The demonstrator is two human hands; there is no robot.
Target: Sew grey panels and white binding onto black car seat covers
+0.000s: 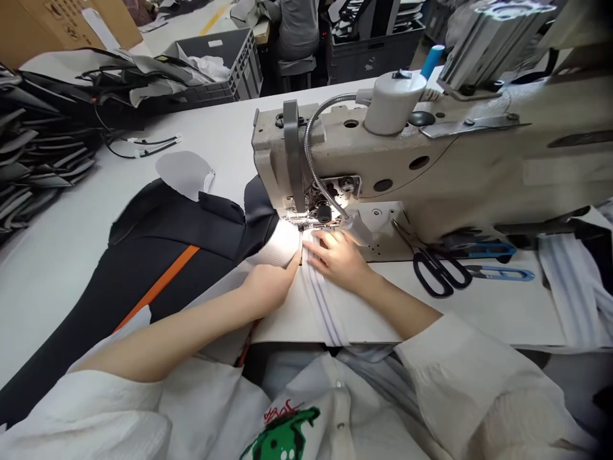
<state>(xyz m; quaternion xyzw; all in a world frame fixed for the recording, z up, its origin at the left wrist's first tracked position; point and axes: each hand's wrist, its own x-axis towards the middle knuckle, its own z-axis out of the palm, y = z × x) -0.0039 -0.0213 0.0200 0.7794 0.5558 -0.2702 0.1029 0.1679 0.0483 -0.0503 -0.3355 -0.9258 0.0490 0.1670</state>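
My left hand (271, 287) is closed on the pale underside edge of a black fabric piece (211, 236), its index finger pointing along the edge towards the needle area. An orange stripe (158, 287) crosses that fabric, which spreads over the table to the left. My right hand (342, 259) lies with fingers apart on a white striped tape (320, 300), pressing it flat just in front of the presser foot (304, 225). The tape runs down over the table's front edge. Both hands are close to the lit needle area of the sewing machine (330, 147).
Black-handled scissors (440, 271) and blue thread snips (502, 273) lie right of my right hand. More striped tape (569, 287) hangs at the far right. Stacked fabric pieces (38, 153), a cable (158, 145) and a grey crate (239, 64) stand beyond. Someone (299, 29) sits behind.
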